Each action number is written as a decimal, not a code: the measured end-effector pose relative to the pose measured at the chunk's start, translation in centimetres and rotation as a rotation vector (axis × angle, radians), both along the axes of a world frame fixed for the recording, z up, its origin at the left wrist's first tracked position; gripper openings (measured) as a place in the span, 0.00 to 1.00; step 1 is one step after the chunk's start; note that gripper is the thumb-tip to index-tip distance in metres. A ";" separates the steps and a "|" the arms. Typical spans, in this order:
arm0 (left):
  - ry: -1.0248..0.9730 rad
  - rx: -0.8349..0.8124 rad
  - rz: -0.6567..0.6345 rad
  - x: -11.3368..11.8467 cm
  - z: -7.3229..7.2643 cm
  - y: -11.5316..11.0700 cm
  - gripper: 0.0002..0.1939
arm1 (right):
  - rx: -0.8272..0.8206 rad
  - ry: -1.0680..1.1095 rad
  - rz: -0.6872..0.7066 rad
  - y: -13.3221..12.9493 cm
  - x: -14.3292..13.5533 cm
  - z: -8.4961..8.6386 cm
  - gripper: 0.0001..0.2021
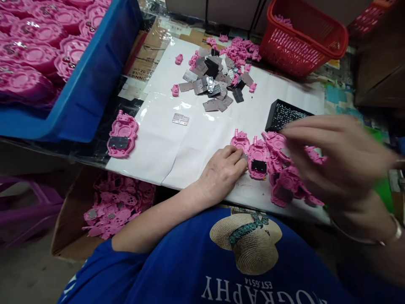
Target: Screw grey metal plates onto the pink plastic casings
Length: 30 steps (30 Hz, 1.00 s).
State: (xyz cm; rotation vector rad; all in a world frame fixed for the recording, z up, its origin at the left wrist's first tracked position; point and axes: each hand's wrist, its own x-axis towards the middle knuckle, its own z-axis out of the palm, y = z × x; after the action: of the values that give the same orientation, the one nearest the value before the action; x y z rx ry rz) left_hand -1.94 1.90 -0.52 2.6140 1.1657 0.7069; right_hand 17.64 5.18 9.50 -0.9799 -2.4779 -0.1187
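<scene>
My left hand (pixel 223 173) rests on the white sheet, its fingers closed over the lower part of a pink plastic shell (pixel 241 141). The edge of a grey metal plate shows by those fingertips. Touching that shell on the right is a second pink shell (pixel 258 150) with a dark, shiny plate (pixel 258 166) across its lower half. More pink shells (pixel 286 181) lie heaped beside it. Above the heap and near a black tray of small screws (pixel 289 115), my right hand (pixel 335 156) is smeared by motion. Whether its fingers hold anything is hidden.
A pile of metal plates (pixel 218 78) and small pink parts (pixel 242 48) lies at the back, beside a red basket (pixel 303 38). On the left are a lone shell (pixel 122 135), a single plate (pixel 180 119) and a blue crate (pixel 95 93). A carton (pixel 68 219) holds pink parts below.
</scene>
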 end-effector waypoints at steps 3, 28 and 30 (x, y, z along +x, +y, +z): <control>0.004 -0.015 0.007 0.0 0.1 0.0 0.08 | 0.002 -0.207 0.047 1.8 -1.7 -2.7 0.07; -0.017 -0.036 -0.014 0.0 -0.1 0.0 0.09 | -0.338 -0.396 -0.193 4.7 -3.9 -5.6 0.07; -0.036 -0.023 -0.013 0.0 -0.2 0.1 0.10 | -0.361 -0.413 -0.212 4.5 -4.0 -5.5 0.08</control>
State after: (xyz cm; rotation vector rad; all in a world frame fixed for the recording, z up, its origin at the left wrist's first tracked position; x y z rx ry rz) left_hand -1.97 1.96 -0.71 2.5764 1.1390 0.7312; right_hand 13.64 9.72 4.05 -1.4999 -2.8208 0.0698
